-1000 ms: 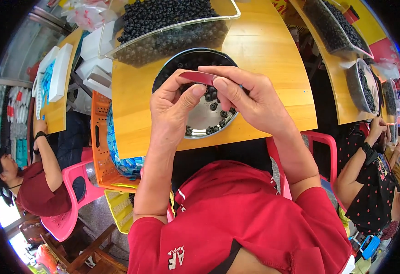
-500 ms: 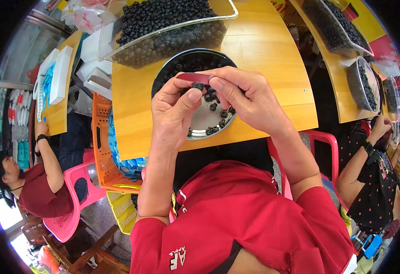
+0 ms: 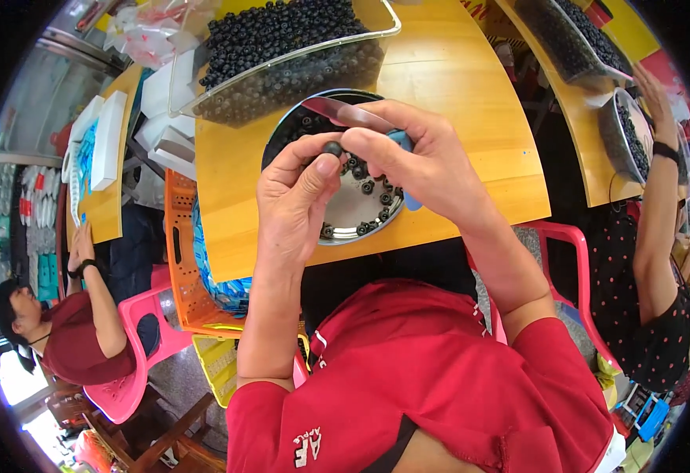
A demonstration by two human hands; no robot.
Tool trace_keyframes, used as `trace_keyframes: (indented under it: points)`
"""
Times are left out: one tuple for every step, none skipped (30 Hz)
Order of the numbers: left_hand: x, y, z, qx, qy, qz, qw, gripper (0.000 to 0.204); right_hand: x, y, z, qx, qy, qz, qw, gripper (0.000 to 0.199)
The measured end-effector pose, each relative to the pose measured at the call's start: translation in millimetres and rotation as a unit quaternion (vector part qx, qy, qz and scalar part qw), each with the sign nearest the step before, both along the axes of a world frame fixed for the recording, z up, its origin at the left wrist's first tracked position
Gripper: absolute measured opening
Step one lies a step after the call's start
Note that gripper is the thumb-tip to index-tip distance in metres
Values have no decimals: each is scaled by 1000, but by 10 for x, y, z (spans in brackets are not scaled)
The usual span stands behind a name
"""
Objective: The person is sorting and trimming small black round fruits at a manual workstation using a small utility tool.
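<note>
My left hand (image 3: 293,185) pinches a small dark round part (image 3: 332,148) between thumb and fingertips, over a round metal basin (image 3: 354,203). Closed around the blue handle of a knife (image 3: 360,118) is my right hand (image 3: 439,162). The blade points up and to the left, just above the held part, and my right thumb comes close to that part. Several loose black ringed parts (image 3: 368,187) lie in the basin below, partly hidden by my hands.
A clear bin (image 3: 305,51) heaped with black parts stands at the table's far side. An orange crate (image 3: 183,260) with blue packets is at the left. Co-workers (image 3: 96,315) sit on both sides; more bins (image 3: 577,67) stand on the right-hand table.
My right hand has turned, so the blue handle now shows and the blade tilts more steeply, its face lighter. The right co-worker's arm now reaches up toward a bin.
</note>
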State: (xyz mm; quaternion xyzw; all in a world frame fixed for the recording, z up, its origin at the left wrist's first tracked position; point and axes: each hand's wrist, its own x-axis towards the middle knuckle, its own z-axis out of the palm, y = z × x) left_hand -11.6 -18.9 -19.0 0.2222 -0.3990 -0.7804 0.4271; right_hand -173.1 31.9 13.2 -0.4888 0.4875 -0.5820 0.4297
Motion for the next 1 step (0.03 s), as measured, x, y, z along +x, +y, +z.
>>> trace_keyframes:
  points:
    - [7, 7, -6, -17, 4, -7, 1000, 26, -2, 1, 5, -1, 0, -1, 1000, 27]
